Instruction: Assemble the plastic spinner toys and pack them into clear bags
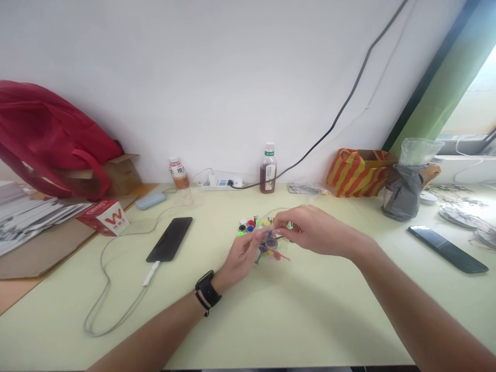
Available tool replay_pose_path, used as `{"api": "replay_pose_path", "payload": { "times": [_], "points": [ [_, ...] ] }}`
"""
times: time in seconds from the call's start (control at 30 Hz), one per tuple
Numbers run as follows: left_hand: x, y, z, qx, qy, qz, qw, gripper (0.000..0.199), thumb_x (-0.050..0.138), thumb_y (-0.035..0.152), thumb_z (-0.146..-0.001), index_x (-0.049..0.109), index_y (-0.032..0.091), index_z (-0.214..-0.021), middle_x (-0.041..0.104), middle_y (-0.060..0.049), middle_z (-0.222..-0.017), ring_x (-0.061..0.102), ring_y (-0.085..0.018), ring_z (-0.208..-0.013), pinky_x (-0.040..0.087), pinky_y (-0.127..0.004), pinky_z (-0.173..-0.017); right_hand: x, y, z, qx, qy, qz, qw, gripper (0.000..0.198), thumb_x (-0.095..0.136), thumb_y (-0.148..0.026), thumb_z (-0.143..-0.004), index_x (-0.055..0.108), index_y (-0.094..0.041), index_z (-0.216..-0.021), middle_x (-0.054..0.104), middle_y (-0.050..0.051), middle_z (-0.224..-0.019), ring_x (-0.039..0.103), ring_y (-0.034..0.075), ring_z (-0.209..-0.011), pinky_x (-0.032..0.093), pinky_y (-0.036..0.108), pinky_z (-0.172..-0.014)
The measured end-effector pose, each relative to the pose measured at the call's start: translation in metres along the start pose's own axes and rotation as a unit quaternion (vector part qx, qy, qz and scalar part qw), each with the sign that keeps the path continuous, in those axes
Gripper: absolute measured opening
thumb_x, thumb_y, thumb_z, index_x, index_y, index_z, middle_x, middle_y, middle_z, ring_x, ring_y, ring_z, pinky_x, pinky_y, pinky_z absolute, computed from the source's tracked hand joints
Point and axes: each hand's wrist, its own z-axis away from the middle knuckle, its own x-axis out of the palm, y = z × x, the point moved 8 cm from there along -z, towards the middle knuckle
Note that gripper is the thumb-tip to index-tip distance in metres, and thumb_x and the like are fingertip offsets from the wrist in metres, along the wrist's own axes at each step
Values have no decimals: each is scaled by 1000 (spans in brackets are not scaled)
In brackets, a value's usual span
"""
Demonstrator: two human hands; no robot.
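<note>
The grip of the left hand (241, 253) is closed, thumb over fingers, on a clear plastic bag (271, 244) with coloured pieces (277, 256) showing through; the right hand (320, 230) pinches its upper part. The bag is over mid-counter (310, 320). Just beyond sit small discs (251, 223); farther back, a brown bottle (267, 175).

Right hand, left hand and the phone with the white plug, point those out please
Right hand (315, 230), head view: back of the hand.
Left hand (239, 257), head view: back of the hand.
Phone (169, 239), head view: middle of its dark screen.
</note>
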Motion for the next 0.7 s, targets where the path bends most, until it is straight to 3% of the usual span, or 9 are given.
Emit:
{"api": "replay_pose_path", "payload": {
  "times": [0.2,0.27,0.4,0.5,0.6,0.63,0.7],
  "points": [
    [-7,2,1,18,41,23,999,49,48,53,-105,75,19,-128,77,-8,-123,72,-28,-110,55,-41,-102,3,-8,7,-53,1,-7,999,14,56,-19,-98,68,-24,-96,74,1,-92,63,18,-81,38,30,-70],
    [-4,-1,1,5,31,28,999,50,47,53,-105,74,19,-130,77,-9,-121,73,-29,-110,56,-43,-102,6,-8,9,-54,-8,-13,998,11,58,-19,-97,68,-24,-94,73,-1,-87,62,17,-76,38,30,-68],
    [-3,-2,0,9,32,46,998,50,49,54,-104,71,20,-134,75,-9,-127,66,-30,-126,47,-46,-114,0,-2,9,-40,43,-32,998,10,61,-20,-96,67,-24,-88,69,-2,-77,59,15,-69,38,28,-62],
    [-10,-10,-1,-17,72,92,993,51,53,57,-102,74,20,-131,72,-9,-134,64,-30,-129,43,-46,-118,-8,7,10,-43,161,-81,983,11,61,-24,-97,67,-25,-105,71,2,-95,61,16,-73,45,29,-66],
    [-15,-21,-2,-55,111,152,981,52,58,59,-98,76,18,-125,70,-11,-136,62,-31,-132,45,-46,-116,-5,30,23,16,344,-173,923,37,66,-30,-95,56,-24,-130,67,7,-112,61,16,-73,51,31,-69],
    [-16,-23,-2,-64,119,171,976,52,60,59,-97,77,18,-124,70,-12,-136,62,-31,-133,46,-46,-115,8,37,24,38,351,-216,910,39,67,-34,-94,55,-24,-130,66,7,-110,61,15,-71,52,31,-67],
    [-15,-25,-3,-78,121,210,967,52,64,59,-95,76,18,-124,71,-14,-134,63,-32,-131,48,-47,-113,46,40,16,45,256,-297,919,32,70,-39,-93,60,-23,-119,68,6,-105,63,16,-73,53,31,-66]
  ]
}}
